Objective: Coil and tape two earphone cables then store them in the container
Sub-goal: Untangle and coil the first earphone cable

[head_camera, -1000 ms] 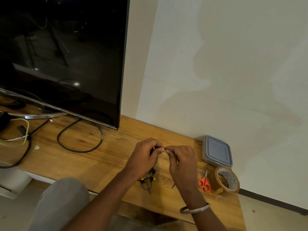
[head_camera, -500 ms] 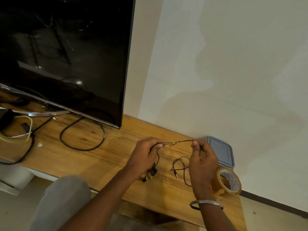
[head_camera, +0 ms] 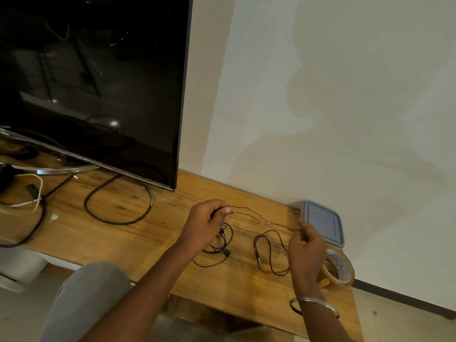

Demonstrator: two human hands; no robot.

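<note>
A thin black earphone cable (head_camera: 256,215) is stretched between my hands above the wooden table (head_camera: 123,233). My left hand (head_camera: 207,225) pinches one end between thumb and forefinger. My right hand (head_camera: 306,250) pinches the cable further right; from there it loops down onto the table to its plug (head_camera: 257,257). Below my left hand lies a tangle of black wire with earbuds (head_camera: 223,245). A container with a grey-blue lid (head_camera: 323,222) stands shut by the wall. A roll of brown tape (head_camera: 338,267) sits just right of my right wrist.
A large dark TV screen (head_camera: 93,82) stands on the left half of the table, with a thick black cable loop (head_camera: 118,206) and other wires (head_camera: 27,201) in front of it. The wall runs close behind the container. My grey-clad knee (head_camera: 86,299) is below the table edge.
My hands, touching a second ago, have drawn apart, the right one moving right. The cable now spans between them, and its free end has dropped in loops onto the table.
</note>
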